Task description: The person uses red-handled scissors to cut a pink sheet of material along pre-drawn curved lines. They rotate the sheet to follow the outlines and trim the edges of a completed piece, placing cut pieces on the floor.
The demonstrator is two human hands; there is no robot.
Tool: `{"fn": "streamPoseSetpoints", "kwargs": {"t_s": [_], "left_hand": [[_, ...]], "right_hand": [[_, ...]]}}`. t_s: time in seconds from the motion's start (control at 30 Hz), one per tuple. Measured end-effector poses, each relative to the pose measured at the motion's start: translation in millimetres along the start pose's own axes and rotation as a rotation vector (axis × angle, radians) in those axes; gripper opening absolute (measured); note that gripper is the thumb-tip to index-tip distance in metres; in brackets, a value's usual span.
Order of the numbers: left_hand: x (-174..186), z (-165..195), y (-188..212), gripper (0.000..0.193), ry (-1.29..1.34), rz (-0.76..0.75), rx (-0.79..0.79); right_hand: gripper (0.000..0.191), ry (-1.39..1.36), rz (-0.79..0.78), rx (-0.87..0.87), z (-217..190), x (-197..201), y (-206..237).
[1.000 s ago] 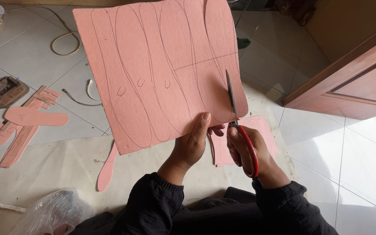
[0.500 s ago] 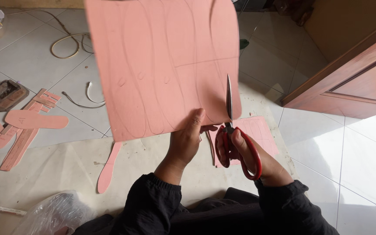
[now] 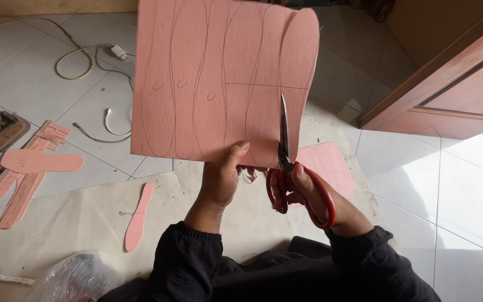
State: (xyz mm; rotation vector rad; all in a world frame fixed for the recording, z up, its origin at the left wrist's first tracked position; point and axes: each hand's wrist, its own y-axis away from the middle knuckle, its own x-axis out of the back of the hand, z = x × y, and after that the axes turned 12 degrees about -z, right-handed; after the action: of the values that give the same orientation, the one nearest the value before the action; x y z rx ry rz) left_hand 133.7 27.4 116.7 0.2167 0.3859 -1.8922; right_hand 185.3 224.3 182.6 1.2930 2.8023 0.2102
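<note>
Pink sheet [image 3: 219, 84], stiff and matte, held upright above the tiled floor [image 3: 465, 184]; face marked with long wavy pencil outlines and small loops, top right corner rounded. Left hand [image 3: 222, 179] closed on the sheet's lower edge, thumb on the front. Right hand [image 3: 314, 196] closed through the red handles of the scissors [image 3: 286, 162], blades pointing up into the sheet along a drawn line. Cut pink sole shapes [image 3: 40, 162] lie on the floor to the left.

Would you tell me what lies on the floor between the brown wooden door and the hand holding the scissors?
In the head view, only bare white floor tiles lie between the wooden door and the right hand with the red-handled scissors.
</note>
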Motion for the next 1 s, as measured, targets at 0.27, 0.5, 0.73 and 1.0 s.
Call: {"fn": "streamPoseSetpoints", "kwargs": {"t_s": [0.27, 0.5, 0.73, 1.0], "left_hand": [[-23, 14, 8, 0.029, 0.190, -0.018, 0.069], [-32, 27, 15, 0.039, -0.017, -0.043, 0.065], [-46, 25, 16, 0.041, -0.108, -0.067, -0.015], [-46, 15, 18, 0.033, 0.021, -0.009, -0.067]], "right_hand": [[0.030, -0.121, 0.148, 0.067, 22, 9, -4], [0.017, -0.014, 0.233, 0.081, 33, 17, -5], [0.020, -0.031, 0.311, 0.115, 30, 15, -7], [0.020, -0.180, 0.238, 0.165, 33, 12, -8]]}}
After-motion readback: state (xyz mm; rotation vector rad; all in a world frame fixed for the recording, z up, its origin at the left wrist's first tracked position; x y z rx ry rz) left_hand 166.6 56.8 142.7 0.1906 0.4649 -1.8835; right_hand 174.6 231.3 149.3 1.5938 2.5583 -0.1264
